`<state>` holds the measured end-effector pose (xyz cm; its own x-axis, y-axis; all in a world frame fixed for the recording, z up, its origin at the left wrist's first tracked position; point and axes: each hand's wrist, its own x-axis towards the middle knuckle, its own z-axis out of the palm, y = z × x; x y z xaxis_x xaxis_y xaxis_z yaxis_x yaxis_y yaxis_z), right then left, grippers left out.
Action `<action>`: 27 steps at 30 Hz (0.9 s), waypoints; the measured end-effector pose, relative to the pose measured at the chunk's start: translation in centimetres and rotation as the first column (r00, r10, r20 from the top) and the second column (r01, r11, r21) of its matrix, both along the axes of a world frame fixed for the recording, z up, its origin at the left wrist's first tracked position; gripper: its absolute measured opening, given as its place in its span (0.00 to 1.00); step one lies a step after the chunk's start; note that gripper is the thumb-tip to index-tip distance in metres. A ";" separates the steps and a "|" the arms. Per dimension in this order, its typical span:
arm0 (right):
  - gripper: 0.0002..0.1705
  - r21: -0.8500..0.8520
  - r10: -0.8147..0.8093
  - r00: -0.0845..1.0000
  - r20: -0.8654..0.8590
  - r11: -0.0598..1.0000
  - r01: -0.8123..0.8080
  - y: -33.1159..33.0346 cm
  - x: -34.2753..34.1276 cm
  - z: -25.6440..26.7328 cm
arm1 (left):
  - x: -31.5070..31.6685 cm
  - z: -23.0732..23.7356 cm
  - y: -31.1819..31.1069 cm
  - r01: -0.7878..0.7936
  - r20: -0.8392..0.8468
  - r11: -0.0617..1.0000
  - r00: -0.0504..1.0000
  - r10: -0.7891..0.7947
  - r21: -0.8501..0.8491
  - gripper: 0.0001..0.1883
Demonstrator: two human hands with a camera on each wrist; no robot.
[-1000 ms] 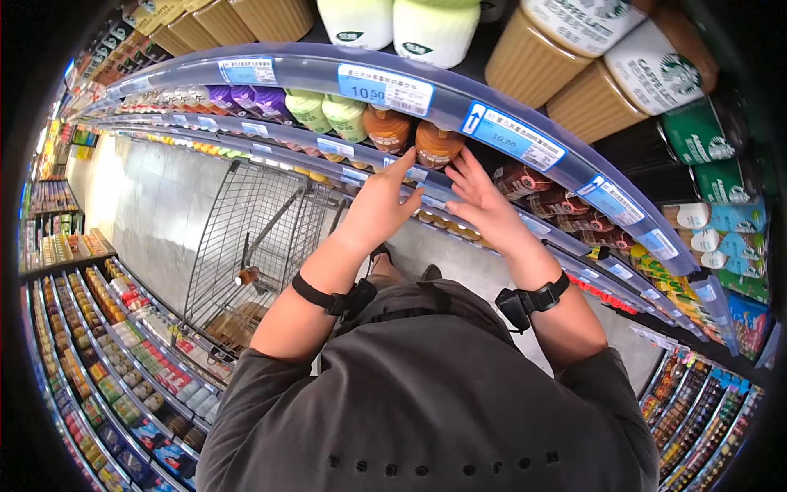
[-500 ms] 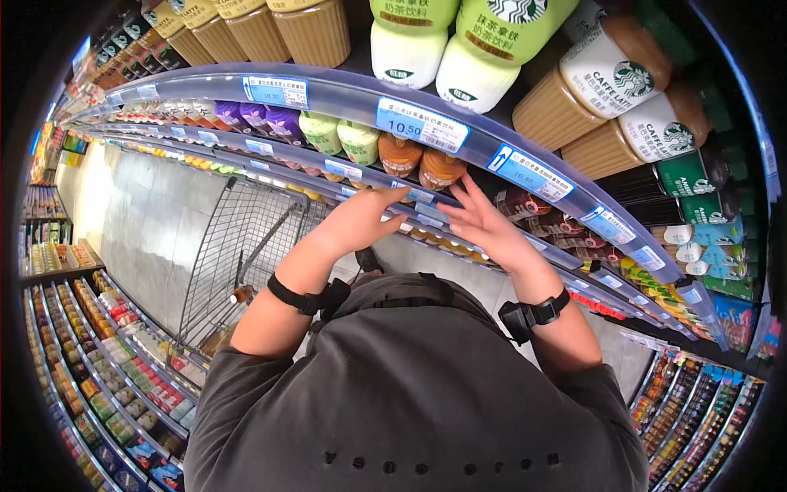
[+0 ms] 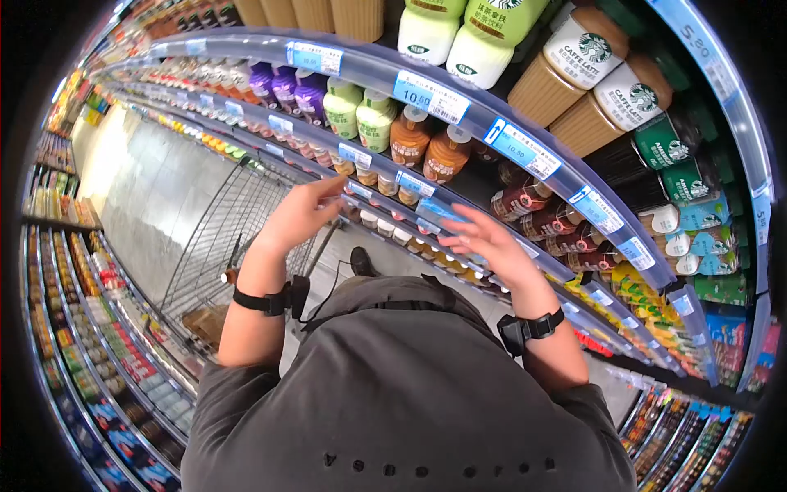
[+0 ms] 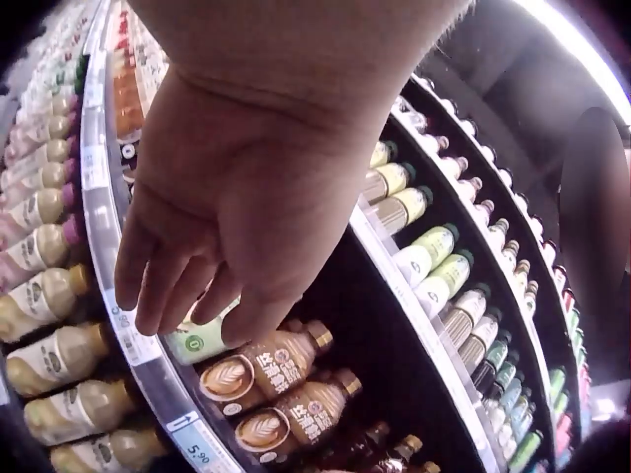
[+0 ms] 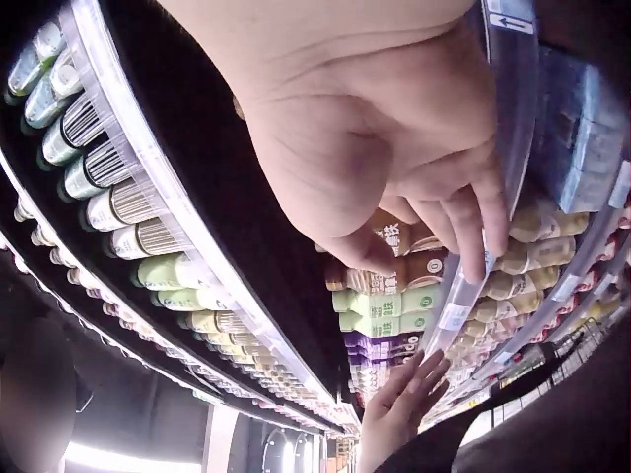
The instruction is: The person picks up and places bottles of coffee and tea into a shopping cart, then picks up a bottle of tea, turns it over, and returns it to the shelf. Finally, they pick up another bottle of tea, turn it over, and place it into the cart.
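Two brown milk-tea or coffee bottles (image 3: 447, 156) stand side by side on the second shelf; in the left wrist view a brown bottle (image 4: 301, 414) shows a latte-cup picture. My left hand (image 3: 303, 215) hovers before the shelf edge, left of these bottles, holding nothing. Its fingers (image 4: 163, 291) hang loosely over the shelf rail in the left wrist view. To the right, my right hand (image 3: 492, 242) is held out with fingers spread and nothing in it, in front of the shelf strip. Light-green bottles (image 3: 375, 123) stand beside the brown ones.
Large Starbucks latte bottles (image 3: 586, 49) fill the shelf above, behind a price rail (image 3: 422, 94). Dark-red bottles (image 3: 525, 199) lie right of the brown ones. A wire shopping cart (image 3: 225, 221) stands at left on the grey floor, with a brown carton (image 3: 205, 324) in it.
Both hands have drawn back from the brown bottles and moved farther apart, the left one to the left. The bottles remain on the shelf, now more fully visible.
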<state>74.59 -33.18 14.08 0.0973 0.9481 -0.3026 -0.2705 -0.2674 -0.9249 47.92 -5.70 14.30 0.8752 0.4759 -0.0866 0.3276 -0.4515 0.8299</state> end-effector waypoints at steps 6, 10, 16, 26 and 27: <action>0.26 -0.076 0.172 0.983 0.065 0.983 -0.167 -3.8 -0.3 -1.1 | -8.4 -1.4 -8.4 -0.385 0.024 0.922 0.922 0.386 -0.048 0.22; 0.23 -0.125 0.193 0.981 0.009 0.974 -0.190 -5.8 -1.6 -3.1 | -13.5 -1.6 -14.8 -0.473 -0.138 0.874 0.879 0.457 -0.115 0.21; 0.21 -0.151 0.365 0.926 0.097 0.925 -0.349 -6.6 -4.4 -3.2 | -20.1 -2.4 -19.3 -0.610 -0.128 0.774 0.792 0.597 -0.169 0.20; 0.20 -0.195 0.318 0.938 0.136 0.937 -0.289 -5.3 -10.7 -0.9 | -26.5 -2.4 -18.0 -0.629 -0.003 0.775 0.777 0.630 -0.053 0.20; 0.19 -0.206 0.288 0.951 0.110 0.943 -0.261 -4.8 -11.6 -1.3 | -28.1 -2.7 -17.9 -0.638 -0.005 0.768 0.770 0.638 -0.057 0.20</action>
